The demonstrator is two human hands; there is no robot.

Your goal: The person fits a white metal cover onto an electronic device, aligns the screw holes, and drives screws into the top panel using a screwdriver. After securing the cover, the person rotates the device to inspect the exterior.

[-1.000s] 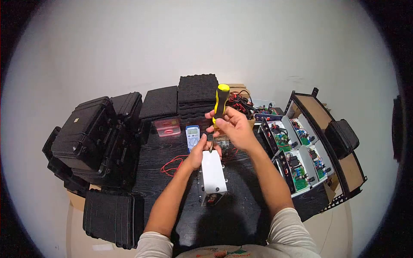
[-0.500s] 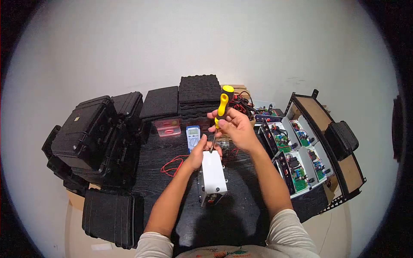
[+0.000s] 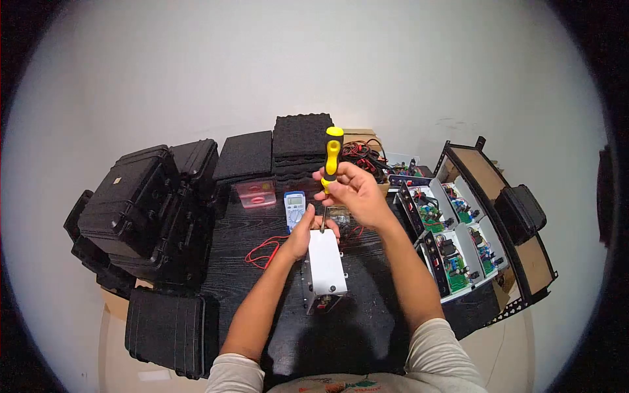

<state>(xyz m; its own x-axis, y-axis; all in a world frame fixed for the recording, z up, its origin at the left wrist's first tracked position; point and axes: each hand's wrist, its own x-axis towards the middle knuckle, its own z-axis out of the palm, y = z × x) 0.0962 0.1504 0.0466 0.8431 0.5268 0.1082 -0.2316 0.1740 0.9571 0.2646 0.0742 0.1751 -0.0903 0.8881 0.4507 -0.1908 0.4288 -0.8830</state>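
Observation:
My right hand [image 3: 354,196] grips a yellow-and-black screwdriver [image 3: 333,154] low on its handle, fingers closed around it. The shaft points down, its tip at the far end of a white metal box [image 3: 325,262]. My left hand [image 3: 304,234] holds that far end, thumb on the left side and fingers partly hidden behind it. A dark screw shows on the near end of the box's white top. The box's near face carries small parts that I cannot make out. Just beyond my left hand lies a blue-and-white multimeter [image 3: 295,208].
Black hard cases [image 3: 128,203] are stacked at the left. Foam sheets [image 3: 303,137] and a red-lidded clear box [image 3: 255,194] stand at the back. Opened white enclosures with circuit boards [image 3: 452,242] sit at the right, beside a black metal rack [image 3: 524,255]. Red leads [image 3: 264,252] lie on the black table.
The screwdriver handle has swung left and stands more upright, its tip still at the box's far end. My left hand and the box have hardly moved.

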